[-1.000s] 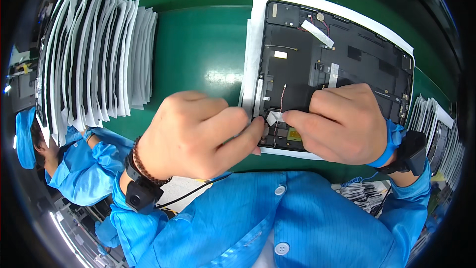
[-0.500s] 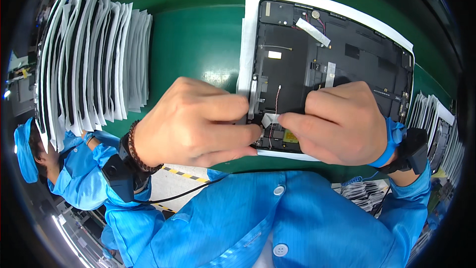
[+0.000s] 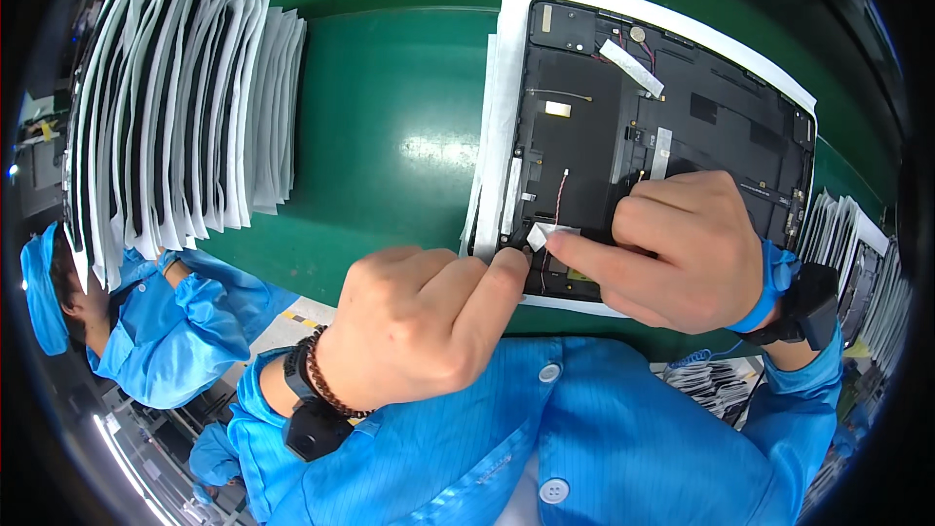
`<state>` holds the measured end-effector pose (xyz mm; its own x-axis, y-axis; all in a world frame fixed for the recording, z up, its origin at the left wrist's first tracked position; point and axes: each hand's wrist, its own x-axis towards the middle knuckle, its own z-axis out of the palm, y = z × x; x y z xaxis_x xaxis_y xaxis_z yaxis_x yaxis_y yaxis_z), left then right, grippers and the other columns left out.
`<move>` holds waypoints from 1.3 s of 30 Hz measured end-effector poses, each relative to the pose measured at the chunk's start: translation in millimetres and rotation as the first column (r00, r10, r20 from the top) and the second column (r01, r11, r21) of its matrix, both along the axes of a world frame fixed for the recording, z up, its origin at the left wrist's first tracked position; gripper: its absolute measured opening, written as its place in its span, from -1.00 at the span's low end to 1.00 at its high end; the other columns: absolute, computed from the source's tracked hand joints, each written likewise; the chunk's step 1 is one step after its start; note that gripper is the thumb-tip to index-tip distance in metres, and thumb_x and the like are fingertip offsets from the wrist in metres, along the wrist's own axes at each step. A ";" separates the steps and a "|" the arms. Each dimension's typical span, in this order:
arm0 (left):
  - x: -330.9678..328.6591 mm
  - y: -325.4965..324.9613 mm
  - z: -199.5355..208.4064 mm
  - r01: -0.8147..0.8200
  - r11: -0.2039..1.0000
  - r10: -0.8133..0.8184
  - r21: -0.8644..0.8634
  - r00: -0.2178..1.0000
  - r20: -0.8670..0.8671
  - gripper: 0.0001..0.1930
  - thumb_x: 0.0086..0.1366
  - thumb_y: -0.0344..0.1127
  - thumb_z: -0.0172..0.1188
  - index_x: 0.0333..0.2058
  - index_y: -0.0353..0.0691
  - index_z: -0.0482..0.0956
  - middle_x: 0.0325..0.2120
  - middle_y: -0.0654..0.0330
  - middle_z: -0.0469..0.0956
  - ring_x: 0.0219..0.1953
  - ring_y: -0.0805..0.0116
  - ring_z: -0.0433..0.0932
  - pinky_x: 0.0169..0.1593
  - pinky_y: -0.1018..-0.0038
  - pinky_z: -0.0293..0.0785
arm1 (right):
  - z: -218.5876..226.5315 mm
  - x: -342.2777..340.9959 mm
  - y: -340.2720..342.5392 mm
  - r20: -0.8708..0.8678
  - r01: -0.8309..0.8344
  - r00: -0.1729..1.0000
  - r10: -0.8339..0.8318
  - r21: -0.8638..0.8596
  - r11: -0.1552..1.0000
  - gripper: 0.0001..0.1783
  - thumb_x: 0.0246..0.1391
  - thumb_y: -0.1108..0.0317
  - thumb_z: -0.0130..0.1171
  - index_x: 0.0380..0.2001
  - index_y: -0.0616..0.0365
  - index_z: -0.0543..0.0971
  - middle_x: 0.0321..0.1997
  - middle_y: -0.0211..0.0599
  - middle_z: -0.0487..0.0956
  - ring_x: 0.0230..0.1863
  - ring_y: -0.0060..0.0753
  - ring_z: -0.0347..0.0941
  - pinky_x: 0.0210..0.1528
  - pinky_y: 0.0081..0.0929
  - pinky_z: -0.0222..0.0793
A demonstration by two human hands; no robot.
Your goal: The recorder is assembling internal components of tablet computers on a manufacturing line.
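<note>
Right grip (image 3: 682,258) touching white tape (image 3: 539,235) on black panel (image 3: 584,151); left grip (image 3: 419,321) at panel corner; cannot tell how tight either.

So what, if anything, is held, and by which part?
Cannot tell: the right hand is at the tape, the left hand beside its left end; any pinch is hidden.
</note>
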<state>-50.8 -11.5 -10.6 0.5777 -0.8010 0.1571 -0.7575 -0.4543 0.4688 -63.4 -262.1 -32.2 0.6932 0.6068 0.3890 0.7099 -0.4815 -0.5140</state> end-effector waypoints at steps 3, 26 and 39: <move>-4.6 0.7 -2.6 -0.044 0.999 0.044 -0.001 0.999 0.003 -0.66 -0.12 -0.53 0.41 -0.29 -0.35 0.57 -0.69 0.24 0.37 -0.72 0.26 0.43 -0.62 0.33 0.29 | -0.6 -1.6 0.5 0.027 -0.001 1.000 0.001 -0.017 1.000 -0.44 -0.45 0.44 0.33 -0.16 0.18 0.75 -0.62 -0.48 0.15 -0.69 -0.53 0.20 -0.72 -0.52 0.07; -9.6 4.9 -14.4 -0.097 0.988 0.104 -0.116 0.993 0.055 -0.66 -0.15 -0.56 0.33 -0.28 -0.33 0.59 -0.70 0.24 0.34 -0.69 0.25 0.45 -0.61 0.33 0.34 | 31.4 2.9 17.6 0.016 -0.088 0.994 0.108 -0.464 0.881 -0.55 0.01 0.35 0.26 0.02 0.15 0.71 -0.52 -0.44 0.34 -0.58 -0.48 0.35 -0.69 -0.49 0.27; -14.3 30.7 -6.2 -0.411 0.862 0.366 -0.298 0.910 -0.196 -0.80 0.25 -0.65 0.24 -0.15 -0.40 0.55 -0.43 0.04 0.59 -0.47 0.24 0.60 -0.35 0.46 0.49 | 58.6 -44.5 -37.5 0.017 0.241 0.970 -0.242 -0.181 0.954 -0.45 -0.29 0.58 0.27 -0.06 0.32 0.69 -0.57 -0.32 0.37 -0.61 -0.32 0.36 -0.61 -0.37 0.26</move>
